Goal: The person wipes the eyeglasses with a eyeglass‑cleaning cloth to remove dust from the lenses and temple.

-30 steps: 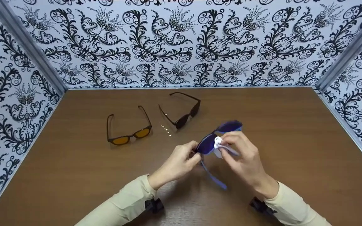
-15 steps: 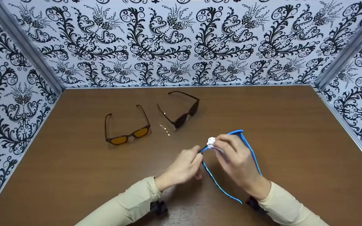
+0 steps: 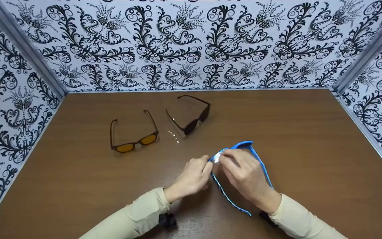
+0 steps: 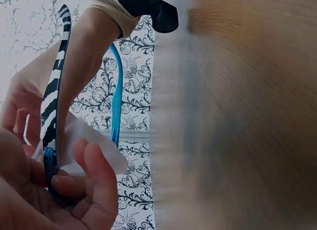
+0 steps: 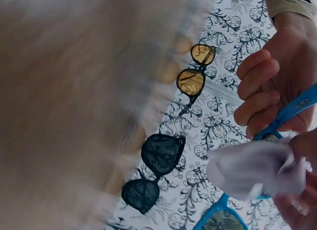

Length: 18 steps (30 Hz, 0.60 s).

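Note:
Blue-framed sunglasses (image 3: pixel 244 144) are held above the table in the head view, temples unfolded toward the person. My left hand (image 3: pixel 191 174) grips them at one hinge corner. In the left wrist view, the temple (image 4: pixel 52 101) beside that hand has black and white zebra stripes on one face. My right hand (image 3: pixel 245 172) pinches a crumpled white cloth (image 3: pixel 217 157) against the lens nearer my left hand. The cloth and fingers hide most of that lens. In the right wrist view, the cloth (image 5: pixel 252 168) drapes over the frame, and the other lens (image 5: pixel 223 221) shows below it.
Glasses with orange lenses (image 3: pixel 124 147) stand unfolded on the brown table (image 3: pixel 310 132) at the left. Dark sunglasses (image 3: pixel 191 127) lie unfolded right of them, farther back. Patterned walls (image 3: pixel 191 46) enclose the table's back and sides.
The blue sunglasses have tilted, so their lenses no longer face the head camera and the frame's edge shows. My right hand has moved left and slightly down with the cloth, closer to my left hand.

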### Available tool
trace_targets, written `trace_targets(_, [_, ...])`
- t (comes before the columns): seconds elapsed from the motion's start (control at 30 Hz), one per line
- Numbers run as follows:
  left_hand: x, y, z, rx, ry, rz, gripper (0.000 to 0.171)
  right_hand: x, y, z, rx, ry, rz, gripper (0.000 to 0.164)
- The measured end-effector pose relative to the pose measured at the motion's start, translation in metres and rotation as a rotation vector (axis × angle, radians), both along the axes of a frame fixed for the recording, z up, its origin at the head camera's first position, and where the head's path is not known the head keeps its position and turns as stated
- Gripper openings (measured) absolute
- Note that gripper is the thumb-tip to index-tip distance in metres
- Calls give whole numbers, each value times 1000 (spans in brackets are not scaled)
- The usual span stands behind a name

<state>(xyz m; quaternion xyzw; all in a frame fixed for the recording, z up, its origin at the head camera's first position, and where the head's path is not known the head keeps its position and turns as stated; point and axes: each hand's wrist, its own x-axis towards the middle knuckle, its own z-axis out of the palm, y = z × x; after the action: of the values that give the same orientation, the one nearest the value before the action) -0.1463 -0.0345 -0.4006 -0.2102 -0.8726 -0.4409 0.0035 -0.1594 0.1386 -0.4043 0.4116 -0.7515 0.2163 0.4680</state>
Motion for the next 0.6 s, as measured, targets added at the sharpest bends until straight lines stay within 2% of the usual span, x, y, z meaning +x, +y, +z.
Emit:
trace_targets(0.1, [0,1,1,-6,22,-2,19,-1,1,2,-40,51,-115,18])
trace_targets(0.17, [0,2,2,-4,20,-5,19,-2,1,2,-66,61,-149,17])
trace_targets(0.23, [0,4,4,2,8,-10,21,-2,-1,2,-82,59,-128,15])
trace_targets(0.37, [0,6,7,21,-15,-28,23,-2,-6,0,-60,47,-20,10])
trace_targets(0.43, [0,6,7,46,-56,-35,25,-1,-7,-1,-32,46,6,9])
trace_targets(0.6, [-2,5,7,97,-144,-31,25,1,-4,-2,43,77,-89,17])
